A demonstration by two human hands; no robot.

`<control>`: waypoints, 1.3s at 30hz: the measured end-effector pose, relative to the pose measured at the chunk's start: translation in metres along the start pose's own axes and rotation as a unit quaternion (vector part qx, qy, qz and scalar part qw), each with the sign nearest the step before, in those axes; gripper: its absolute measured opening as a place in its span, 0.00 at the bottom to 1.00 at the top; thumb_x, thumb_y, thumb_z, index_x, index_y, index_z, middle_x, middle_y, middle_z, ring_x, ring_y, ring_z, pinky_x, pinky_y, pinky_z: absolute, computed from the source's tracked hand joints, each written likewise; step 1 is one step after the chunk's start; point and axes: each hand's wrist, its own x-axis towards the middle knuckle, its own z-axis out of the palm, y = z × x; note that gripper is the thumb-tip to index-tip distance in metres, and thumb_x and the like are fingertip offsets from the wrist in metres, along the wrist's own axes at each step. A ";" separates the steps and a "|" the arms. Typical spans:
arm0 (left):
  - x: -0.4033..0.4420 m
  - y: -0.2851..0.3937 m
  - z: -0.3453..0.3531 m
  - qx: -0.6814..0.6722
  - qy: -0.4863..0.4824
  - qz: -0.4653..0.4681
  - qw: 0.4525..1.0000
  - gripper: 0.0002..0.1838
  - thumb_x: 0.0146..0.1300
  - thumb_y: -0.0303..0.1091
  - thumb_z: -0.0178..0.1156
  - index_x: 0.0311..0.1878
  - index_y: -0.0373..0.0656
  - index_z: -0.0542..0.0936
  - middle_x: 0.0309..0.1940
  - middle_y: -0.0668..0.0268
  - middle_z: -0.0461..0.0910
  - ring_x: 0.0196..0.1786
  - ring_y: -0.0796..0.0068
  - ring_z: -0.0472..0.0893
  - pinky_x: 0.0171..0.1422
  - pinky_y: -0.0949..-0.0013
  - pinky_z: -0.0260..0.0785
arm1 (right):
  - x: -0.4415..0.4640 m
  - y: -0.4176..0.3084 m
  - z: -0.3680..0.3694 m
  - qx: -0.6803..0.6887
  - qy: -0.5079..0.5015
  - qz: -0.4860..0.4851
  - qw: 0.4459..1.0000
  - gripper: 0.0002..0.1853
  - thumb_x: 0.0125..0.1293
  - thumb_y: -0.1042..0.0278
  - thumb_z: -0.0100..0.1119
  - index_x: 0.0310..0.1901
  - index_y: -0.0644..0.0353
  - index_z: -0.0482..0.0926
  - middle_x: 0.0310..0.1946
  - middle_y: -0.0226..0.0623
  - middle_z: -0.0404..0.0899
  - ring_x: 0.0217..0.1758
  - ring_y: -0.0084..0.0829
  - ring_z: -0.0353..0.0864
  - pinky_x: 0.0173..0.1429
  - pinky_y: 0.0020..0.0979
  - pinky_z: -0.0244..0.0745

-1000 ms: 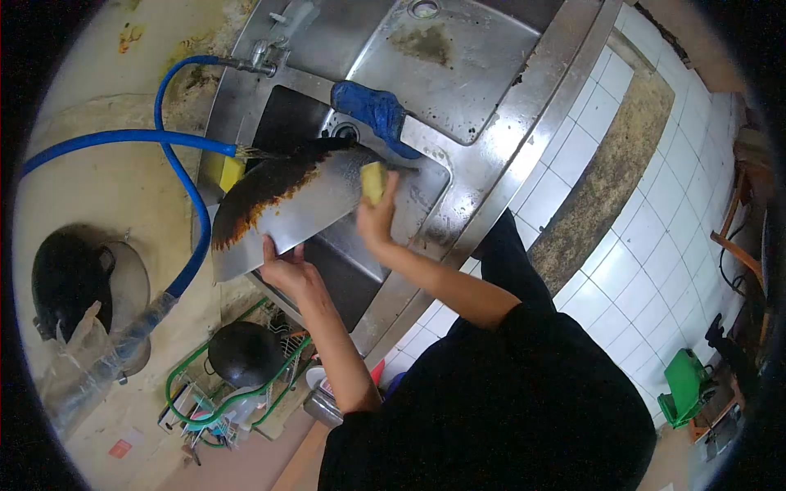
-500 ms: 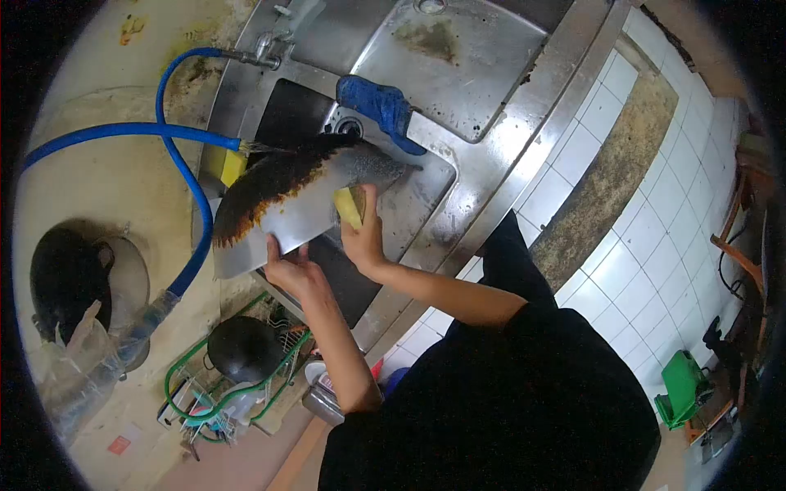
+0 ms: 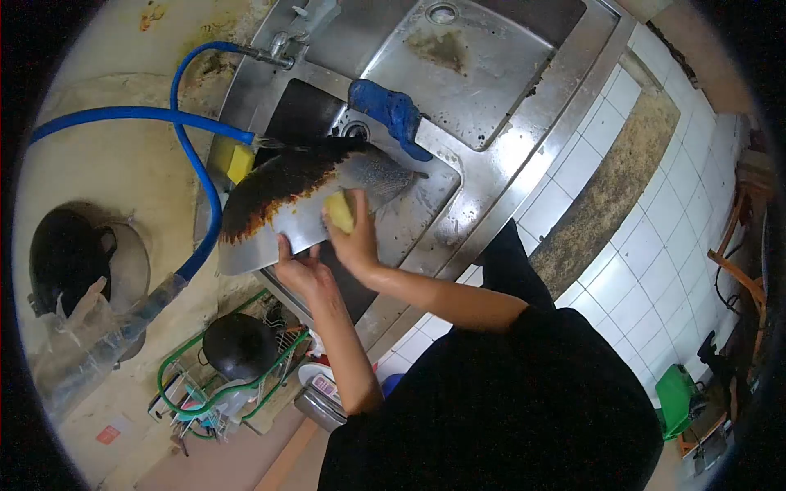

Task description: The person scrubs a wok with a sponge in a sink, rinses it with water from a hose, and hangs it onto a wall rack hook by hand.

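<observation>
A large curved metal sheet leans in the sink basin, its upper part coated in burnt black and rusty brown. My left hand grips its lower edge, thumb on the face and fingers behind. In my right hand is a yellow sponge, pressed against or just over the bare metal right of the stain. Water streams from the end of a blue hose onto the sheet's dark upper edge. The sheet's lower-back side is hidden.
A blue glove drapes over the sink divider. Another yellow sponge rests at the basin's back edge near the tap. A black wok sits in a green rack; a dark pan stands farther left.
The sponge in my right hand has shifted slightly left and turned its yellow face outward. My left hand keeps its hold on the sheet. The whole view has shifted a little.
</observation>
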 end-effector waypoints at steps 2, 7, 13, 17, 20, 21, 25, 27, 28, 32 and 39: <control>-0.002 -0.002 0.001 0.003 0.013 0.016 1.000 0.15 0.63 0.32 0.57 0.51 0.37 0.74 0.42 0.58 0.81 0.42 0.65 0.83 0.41 0.58 0.80 | 0.017 0.022 -0.002 -0.023 0.064 -0.008 0.998 0.22 0.63 0.62 0.59 0.53 0.58 0.62 0.40 0.46 0.73 0.46 0.41 0.75 0.49 0.40 0.69; -0.014 -0.010 0.000 -0.013 0.015 0.050 0.999 0.14 0.63 0.34 0.58 0.48 0.35 0.75 0.40 0.58 0.81 0.41 0.66 0.83 0.40 0.60 0.81 | 0.069 0.069 -0.045 -0.136 0.079 0.170 0.973 0.25 0.57 0.65 0.60 0.55 0.54 0.61 0.48 0.55 0.69 0.49 0.49 0.73 0.49 0.47 0.69; -0.004 0.000 -0.014 0.006 0.031 0.027 0.999 0.14 0.64 0.35 0.56 0.50 0.40 0.75 0.44 0.61 0.80 0.45 0.67 0.81 0.41 0.60 0.80 | 0.034 -0.014 -0.016 -0.283 -0.162 -0.199 0.924 0.30 0.46 0.64 0.64 0.54 0.53 0.66 0.47 0.53 0.67 0.49 0.55 0.69 0.53 0.53 0.63; -0.008 0.007 -0.015 0.003 0.042 0.022 0.999 0.17 0.66 0.35 0.54 0.52 0.34 0.72 0.47 0.57 0.78 0.47 0.61 0.80 0.47 0.56 0.78 | 0.056 -0.031 -0.005 -0.219 -0.343 -0.265 0.874 0.29 0.46 0.66 0.63 0.52 0.62 0.68 0.56 0.56 0.67 0.58 0.57 0.65 0.60 0.51 0.60; -0.005 0.006 -0.021 -0.002 0.066 0.000 0.998 0.16 0.63 0.36 0.58 0.52 0.40 0.74 0.44 0.62 0.80 0.44 0.68 0.81 0.40 0.59 0.77 | 0.087 0.025 -0.028 -0.146 -0.250 -0.276 0.917 0.26 0.43 0.68 0.64 0.47 0.61 0.71 0.40 0.44 0.70 0.48 0.48 0.69 0.49 0.45 0.65; -0.007 0.004 -0.020 -0.005 0.071 0.000 0.997 0.16 0.63 0.36 0.58 0.52 0.40 0.74 0.44 0.62 0.80 0.44 0.68 0.81 0.40 0.59 0.77 | 0.088 0.028 -0.033 -0.146 -0.255 -0.276 0.915 0.26 0.43 0.68 0.64 0.47 0.61 0.71 0.40 0.44 0.70 0.48 0.48 0.69 0.49 0.45 0.65; -0.013 0.003 -0.012 -0.003 0.060 0.031 0.998 0.17 0.63 0.34 0.58 0.54 0.42 0.72 0.45 0.62 0.79 0.44 0.69 0.81 0.39 0.62 0.77 | 0.074 0.010 -0.017 -0.152 -0.258 -0.318 0.899 0.25 0.40 0.70 0.63 0.45 0.63 0.73 0.44 0.46 0.72 0.48 0.48 0.69 0.52 0.44 0.65; -0.015 0.005 -0.015 0.006 0.052 0.027 0.998 0.17 0.63 0.34 0.59 0.54 0.43 0.72 0.45 0.62 0.79 0.44 0.68 0.80 0.39 0.62 0.77 | 0.064 -0.007 -0.012 -0.116 -0.324 -0.347 0.872 0.26 0.38 0.72 0.62 0.46 0.65 0.75 0.47 0.48 0.74 0.48 0.50 0.71 0.56 0.44 0.64; -0.014 0.006 -0.016 0.001 0.050 0.021 0.998 0.17 0.63 0.34 0.58 0.54 0.42 0.72 0.45 0.62 0.79 0.44 0.68 0.81 0.39 0.62 0.78 | 0.068 -0.002 -0.019 -0.117 -0.325 -0.349 0.871 0.26 0.38 0.72 0.62 0.46 0.65 0.75 0.47 0.48 0.74 0.48 0.50 0.71 0.56 0.44 0.64; -0.016 0.003 -0.011 -0.026 0.080 0.032 0.996 0.17 0.63 0.34 0.59 0.52 0.39 0.72 0.44 0.61 0.79 0.43 0.67 0.81 0.39 0.61 0.79 | 0.087 0.038 -0.040 -0.139 -0.236 -0.326 0.905 0.24 0.37 0.71 0.63 0.42 0.64 0.75 0.41 0.43 0.75 0.46 0.46 0.71 0.51 0.42 0.64; -0.016 0.005 -0.014 -0.003 0.066 0.007 0.998 0.19 0.63 0.35 0.59 0.54 0.37 0.71 0.44 0.62 0.79 0.43 0.67 0.81 0.40 0.60 0.79 | 0.092 0.010 -0.032 -0.132 -0.267 -0.368 0.881 0.18 0.43 0.72 0.63 0.39 0.66 0.77 0.38 0.46 0.77 0.43 0.49 0.74 0.48 0.44 0.68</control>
